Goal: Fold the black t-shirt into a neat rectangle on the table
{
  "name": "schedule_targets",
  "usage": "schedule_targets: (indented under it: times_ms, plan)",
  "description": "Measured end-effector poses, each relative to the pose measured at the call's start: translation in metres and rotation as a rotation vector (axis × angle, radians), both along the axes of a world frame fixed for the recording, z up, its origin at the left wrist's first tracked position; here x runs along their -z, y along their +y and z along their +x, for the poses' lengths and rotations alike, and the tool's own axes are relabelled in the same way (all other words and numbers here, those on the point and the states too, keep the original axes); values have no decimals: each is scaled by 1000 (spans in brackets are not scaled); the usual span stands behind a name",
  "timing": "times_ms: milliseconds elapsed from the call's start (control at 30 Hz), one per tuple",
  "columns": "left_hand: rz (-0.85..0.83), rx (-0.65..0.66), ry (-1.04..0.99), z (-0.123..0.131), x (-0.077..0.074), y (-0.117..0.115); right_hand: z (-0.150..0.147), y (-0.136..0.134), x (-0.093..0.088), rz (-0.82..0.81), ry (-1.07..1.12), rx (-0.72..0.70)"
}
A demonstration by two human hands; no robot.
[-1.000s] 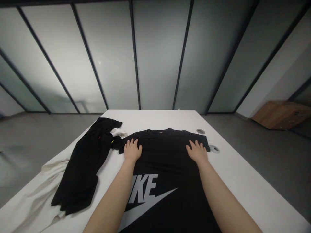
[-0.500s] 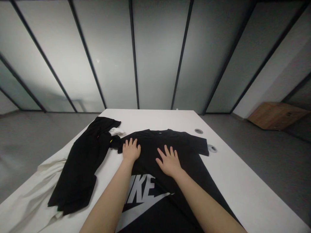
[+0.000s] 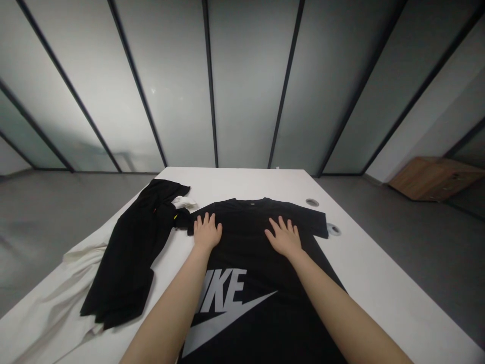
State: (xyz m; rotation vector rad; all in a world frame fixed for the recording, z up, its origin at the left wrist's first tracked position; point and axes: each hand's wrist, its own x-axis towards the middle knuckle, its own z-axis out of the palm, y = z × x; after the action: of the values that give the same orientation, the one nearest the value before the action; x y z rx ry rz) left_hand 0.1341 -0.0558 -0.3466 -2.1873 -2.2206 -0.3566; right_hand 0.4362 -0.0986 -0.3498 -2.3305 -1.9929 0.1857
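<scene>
A black T-shirt (image 3: pixel 250 253) with a large grey logo lies flat on the white table (image 3: pixel 379 283), collar at the far end. My left hand (image 3: pixel 206 232) rests flat on its left shoulder, fingers spread. My right hand (image 3: pixel 285 236) lies flat on the upper right chest, fingers apart, a little inside the right sleeve. Neither hand holds anything.
A second black garment (image 3: pixel 134 253) lies crumpled to the left, over white cloth (image 3: pixel 60 303) that hangs toward the table's left edge. Two round cable ports (image 3: pixel 312 202) sit at the right of the shirt. A wooden cabinet (image 3: pixel 435 177) stands on the floor at far right.
My right hand slid from the right sleeve toward the middle of the shirt, then back out to the right chest. My left hand stayed on the left shoulder.
</scene>
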Motion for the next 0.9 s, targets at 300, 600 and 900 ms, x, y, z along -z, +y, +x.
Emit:
schedule_targets:
  times_ms: [300, 600, 900]
  plan:
    - [-11, 2, -51, 4, -2, 8, 10, 15, 2, 101, 45, -55]
    - [7, -144, -89, -28, -1, -4, 25, 17, 6, 416, 327, -85]
    - [43, -196, -94, -28, -12, -2, 65, -2, 10, 442, 284, -26]
